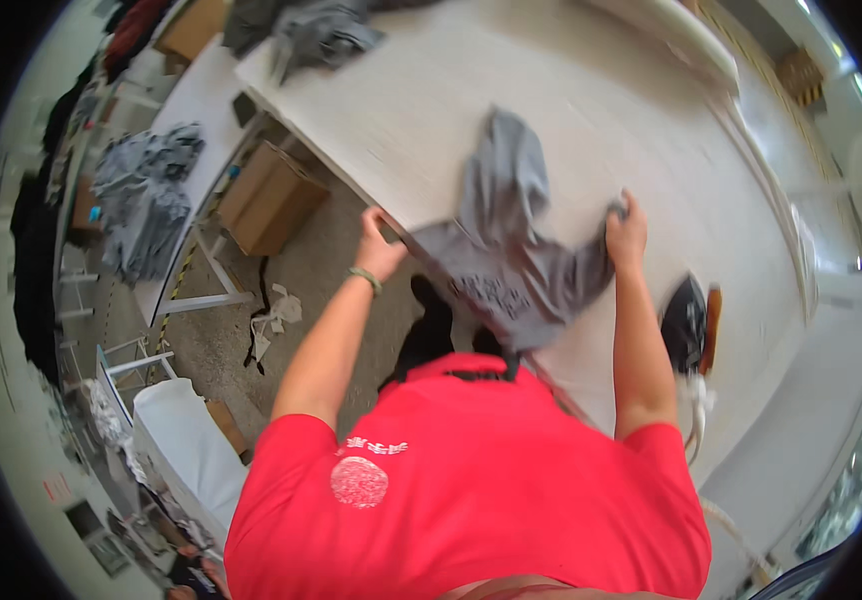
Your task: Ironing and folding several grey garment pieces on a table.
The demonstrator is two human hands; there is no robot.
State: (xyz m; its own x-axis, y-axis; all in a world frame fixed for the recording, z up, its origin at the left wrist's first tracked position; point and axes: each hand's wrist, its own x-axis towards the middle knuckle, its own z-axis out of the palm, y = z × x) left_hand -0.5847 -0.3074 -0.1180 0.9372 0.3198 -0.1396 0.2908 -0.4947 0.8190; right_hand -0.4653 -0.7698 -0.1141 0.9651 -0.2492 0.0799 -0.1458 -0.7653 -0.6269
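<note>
A grey hooded sweatshirt [511, 265] with dark lettering is spread between my hands at the near edge of the white table. Its hood [506, 170] points away from me, and its hem hangs toward my waist. My left hand [381, 248] is closed on one sleeve end at the table's edge. On the other side, my right hand [627, 232] grips the opposite sleeve end over the tabletop. Right of that hand lies a steam iron [686, 325] with a dark body and a brown handle [713, 325].
More grey garments [326, 40] lie at the table's far left corner. Another pile of grey clothes [151, 195] rests on a side table [213, 110] at left. Below stands a cardboard box [269, 200], with scraps [276, 310] on the floor. A pale hose [699, 415] runs from the iron.
</note>
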